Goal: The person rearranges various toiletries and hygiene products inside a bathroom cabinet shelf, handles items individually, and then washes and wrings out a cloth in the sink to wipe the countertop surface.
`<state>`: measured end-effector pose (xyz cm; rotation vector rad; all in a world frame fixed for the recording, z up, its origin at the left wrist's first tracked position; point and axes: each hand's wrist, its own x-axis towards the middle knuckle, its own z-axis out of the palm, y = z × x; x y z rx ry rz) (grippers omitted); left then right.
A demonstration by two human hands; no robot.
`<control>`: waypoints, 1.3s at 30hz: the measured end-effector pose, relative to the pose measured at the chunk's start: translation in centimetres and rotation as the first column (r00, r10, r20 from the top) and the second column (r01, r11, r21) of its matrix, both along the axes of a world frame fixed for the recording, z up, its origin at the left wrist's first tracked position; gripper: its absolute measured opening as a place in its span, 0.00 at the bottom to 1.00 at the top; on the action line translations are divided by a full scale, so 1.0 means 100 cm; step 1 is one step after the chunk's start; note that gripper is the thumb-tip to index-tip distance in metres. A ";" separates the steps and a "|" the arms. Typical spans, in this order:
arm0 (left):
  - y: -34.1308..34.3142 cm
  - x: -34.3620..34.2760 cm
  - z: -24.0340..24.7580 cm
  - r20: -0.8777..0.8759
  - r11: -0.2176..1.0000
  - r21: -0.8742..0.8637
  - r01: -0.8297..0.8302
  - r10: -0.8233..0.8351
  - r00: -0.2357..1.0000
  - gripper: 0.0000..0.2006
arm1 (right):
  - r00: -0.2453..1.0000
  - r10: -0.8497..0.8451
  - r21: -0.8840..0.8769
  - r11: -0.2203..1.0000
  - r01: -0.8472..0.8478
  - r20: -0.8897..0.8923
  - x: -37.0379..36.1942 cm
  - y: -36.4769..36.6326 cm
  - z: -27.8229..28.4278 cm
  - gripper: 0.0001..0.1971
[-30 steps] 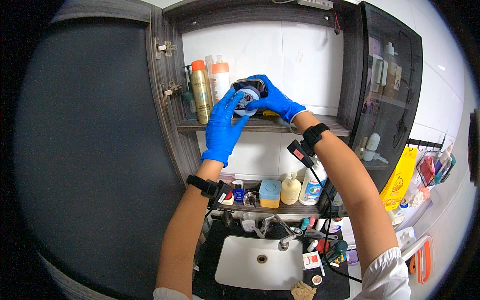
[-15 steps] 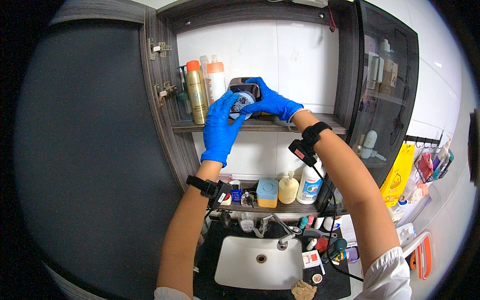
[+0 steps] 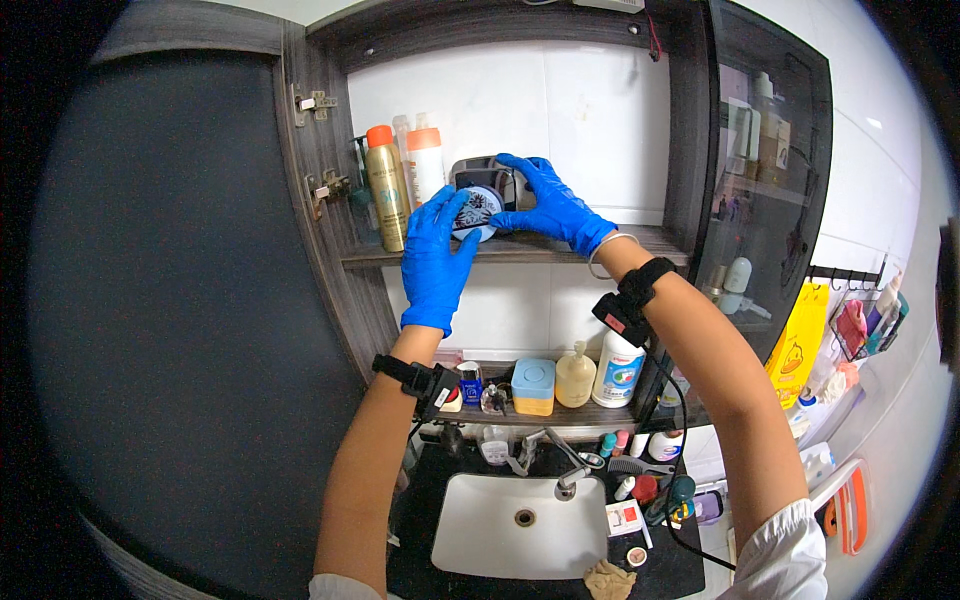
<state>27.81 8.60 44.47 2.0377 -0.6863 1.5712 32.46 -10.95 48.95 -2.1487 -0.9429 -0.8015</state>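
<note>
Both my hands wear blue gloves and reach to the upper cabinet shelf. My left hand holds the left and lower edge of a round container, whose pale blue lid has a dark floral pattern and faces me. Behind it stands a dark, glossy box-like case, partly covered by the container. My right hand is at the right of both, thumb and forefinger spread wide. Its thumb tip is by the container's edge, and its forefinger is by the case's upper right corner. I cannot tell whether it touches them.
A gold spray can and a white bottle with orange cap stand left on the shelf. Below are a blue-and-yellow box, a pump bottle and a white sink. A dark glass door stands at right.
My right hand has shifted slightly right, its thumb and fingers spreading away from the round container. My left hand stays on the container. The view has shifted a little.
</note>
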 end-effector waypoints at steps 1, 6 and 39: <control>0.003 0.000 -0.001 0.001 1.000 0.002 -0.003 0.003 1.000 0.25 | 1.000 0.003 0.002 1.000 -0.003 0.001 -0.002 0.002 0.000 0.47; 0.003 0.004 -0.003 0.022 0.999 0.013 0.035 -0.035 0.999 0.25 | 0.993 -0.033 0.142 0.990 0.016 0.115 -0.001 0.000 -0.008 0.27; -0.016 -0.177 -0.066 0.153 0.931 -0.283 0.229 -0.192 0.970 0.14 | 0.990 0.103 0.322 0.938 -0.128 0.094 -0.245 -0.043 -0.077 0.15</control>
